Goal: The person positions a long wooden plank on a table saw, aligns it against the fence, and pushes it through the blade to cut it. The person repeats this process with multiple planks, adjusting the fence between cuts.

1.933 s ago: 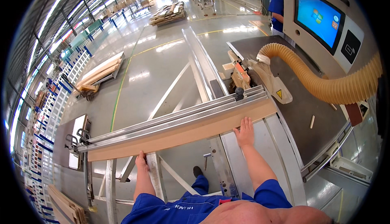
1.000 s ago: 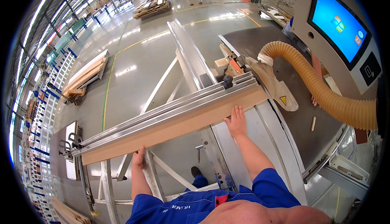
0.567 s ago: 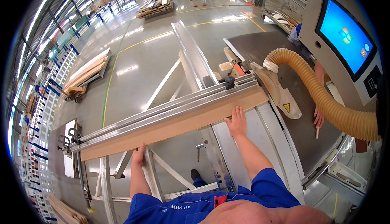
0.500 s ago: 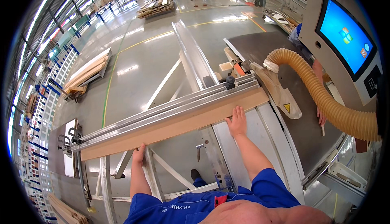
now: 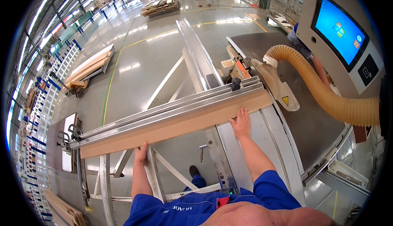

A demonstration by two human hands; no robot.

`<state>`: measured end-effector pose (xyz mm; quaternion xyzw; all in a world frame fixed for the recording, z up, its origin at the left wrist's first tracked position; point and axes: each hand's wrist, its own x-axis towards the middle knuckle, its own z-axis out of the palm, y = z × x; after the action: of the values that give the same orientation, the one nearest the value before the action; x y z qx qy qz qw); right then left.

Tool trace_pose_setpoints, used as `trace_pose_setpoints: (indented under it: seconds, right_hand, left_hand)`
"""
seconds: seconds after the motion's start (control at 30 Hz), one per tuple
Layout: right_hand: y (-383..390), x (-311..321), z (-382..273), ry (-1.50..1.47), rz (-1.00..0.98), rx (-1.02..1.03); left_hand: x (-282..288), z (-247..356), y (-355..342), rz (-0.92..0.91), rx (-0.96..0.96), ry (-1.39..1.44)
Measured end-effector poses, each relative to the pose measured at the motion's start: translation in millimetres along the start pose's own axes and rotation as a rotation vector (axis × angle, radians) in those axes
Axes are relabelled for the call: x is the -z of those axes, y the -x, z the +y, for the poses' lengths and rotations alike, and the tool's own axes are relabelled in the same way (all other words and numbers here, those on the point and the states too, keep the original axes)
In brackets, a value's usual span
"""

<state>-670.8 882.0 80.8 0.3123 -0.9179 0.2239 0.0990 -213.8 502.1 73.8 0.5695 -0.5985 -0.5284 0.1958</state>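
Board (head view): long plain tan board (image 5: 176, 127), flat, far edge along the metal rail (image 5: 176, 112). Right part lies across the silver table (image 5: 231, 156); right end near that table's right edge, beside the dark table (image 5: 319, 121). Rest runs out past the silver table's left edge, over the white frame (image 5: 152, 172).
Left hand: (image 5: 141, 152) at the board's near edge, well left of the silver table. Grip curled at the edge, underside hidden; can't tell if it's pinching.
Right hand: (image 5: 242, 123) by the silver table's left edge. Grip spread, fingertips laid on the board, thumb out to the left.
Board status: looks placed and lined up on the rail. No cut visible in it, reads as one whole piece. What's left: can't tell from this view.
Guard: clear cover (image 5: 272, 80) over the dark table's left edge, fed by a tan hose (image 5: 327, 97); no blade visible. Yellow warning triangle (image 5: 285, 100) at its near end.
Screen: (image 5: 339, 29) lit, blue background, logo in the middle, small icons at right.
Reader: black panel (image 5: 367, 72) below the screen, pale card symbol.
Shirt: blue shirt (image 5: 159, 211), white lettering on the chest, upside down from here.
Rail scale: fine marks, too small to read.
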Motion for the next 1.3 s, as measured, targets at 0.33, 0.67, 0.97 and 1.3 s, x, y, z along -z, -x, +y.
trace_pose_setpoints:
  seconds: [0.33, 0.67, 0.97, 1.3]
  right_hand:
    - [63, 27, 21, -0.034, 0.045, 0.086]
    - [105, -4, 100, 0.027, -0.048, 0.002]
    - [99, -28, 100, 0.02, 0.018, 0.042]
    - [74, -21, 104, 0.122, -0.138, 0.014]
  left_hand:
    - [2, -82, 20, -0.052, 0.163, 0.709]
    - [-55, -166, 42, -0.133, 0.096, 0.67]
    - [-57, -160, 39, -0.155, 0.1, 0.667]
    - [-75, -140, 20, -0.227, 0.196, 0.546]
